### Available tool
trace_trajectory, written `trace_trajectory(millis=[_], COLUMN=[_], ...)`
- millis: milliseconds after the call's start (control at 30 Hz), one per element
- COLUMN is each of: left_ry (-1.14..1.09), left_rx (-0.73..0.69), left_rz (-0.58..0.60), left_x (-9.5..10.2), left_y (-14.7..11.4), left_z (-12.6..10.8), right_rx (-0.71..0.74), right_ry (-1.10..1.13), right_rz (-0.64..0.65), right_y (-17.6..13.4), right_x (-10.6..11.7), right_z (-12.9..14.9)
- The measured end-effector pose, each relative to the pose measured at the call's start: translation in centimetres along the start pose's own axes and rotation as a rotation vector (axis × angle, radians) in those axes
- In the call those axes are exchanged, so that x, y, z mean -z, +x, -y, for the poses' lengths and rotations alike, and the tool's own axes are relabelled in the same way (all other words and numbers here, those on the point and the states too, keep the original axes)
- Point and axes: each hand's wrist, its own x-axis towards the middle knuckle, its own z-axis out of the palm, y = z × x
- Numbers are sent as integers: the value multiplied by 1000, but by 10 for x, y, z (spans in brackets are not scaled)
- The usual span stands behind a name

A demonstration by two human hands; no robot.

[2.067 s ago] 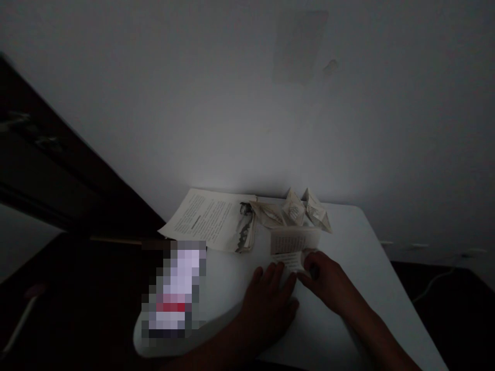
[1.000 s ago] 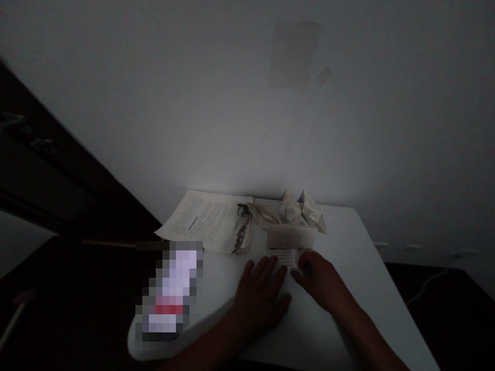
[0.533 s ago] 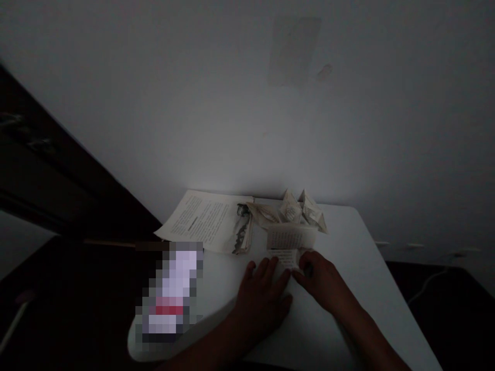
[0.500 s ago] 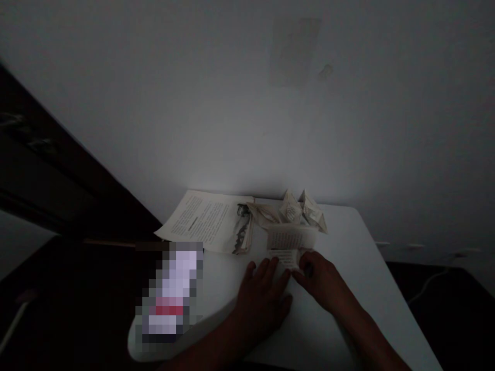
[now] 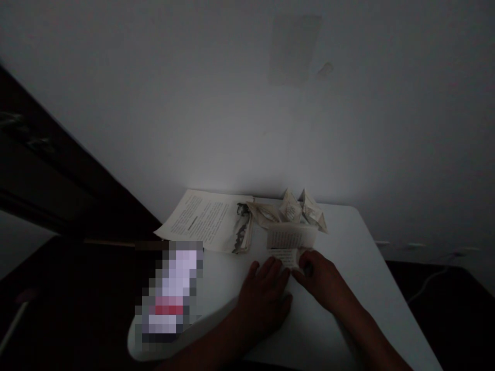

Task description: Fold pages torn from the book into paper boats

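A creased, printed sheet of paper [image 5: 285,257] lies in front of me on the white table, its far part [image 5: 290,237] raised at a fold. My left hand [image 5: 263,294] rests palm down with fingers spread, the fingertips on the near left edge of that sheet. At the sheet's right edge my right hand [image 5: 322,281] is closed, thumb and fingers pinching the paper. Just behind the sheet are several folded paper shapes [image 5: 292,208] made of printed pages, with pointed tips standing up. Dim light hides detail between the right fingers.
To the left lies a stack of printed pages [image 5: 207,219] with a dark picture along one side. A pixelated, bright rectangular object [image 5: 176,283] is at the left edge of the white table [image 5: 344,232]. A pale wall [image 5: 216,118] stands directly behind the table.
The left fingertips have drawn back very slightly towards me, showing a little more of the sheet. My right hand keeps its pinch in nearly the same place.
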Motion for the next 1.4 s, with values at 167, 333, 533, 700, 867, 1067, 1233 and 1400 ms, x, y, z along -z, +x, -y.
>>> trace_trajectory(millis=[167, 333, 533, 700, 867, 1067, 1233, 1400], left_ry=[-51, -60, -65, -75, -84, -93, -97, -96], left_rx=[-26, -25, -26, -21, -12, -1, -1, -19], left_rz=[22, 20, 2, 8, 24, 36, 41, 32], left_x=[3, 5, 4, 3, 5, 6, 7, 9], left_y=[3, 5, 4, 3, 3, 3, 3, 4], left_z=[2, 2, 4, 6, 5, 5, 4, 5], right_rx=[-2, -5, -12, -14, -16, -1, 7, -62], right_ry=[12, 13, 0, 18, 39, 46, 48, 125], right_rz=[27, 85, 127, 143, 138, 140, 169, 225], right_y=[-1, -2, -3, -8, -12, -16, -18, -16], right_x=[0, 4, 8, 13, 15, 18, 23, 27], right_z=[-2, -1, -1, -4, -7, -11, -13, -15])
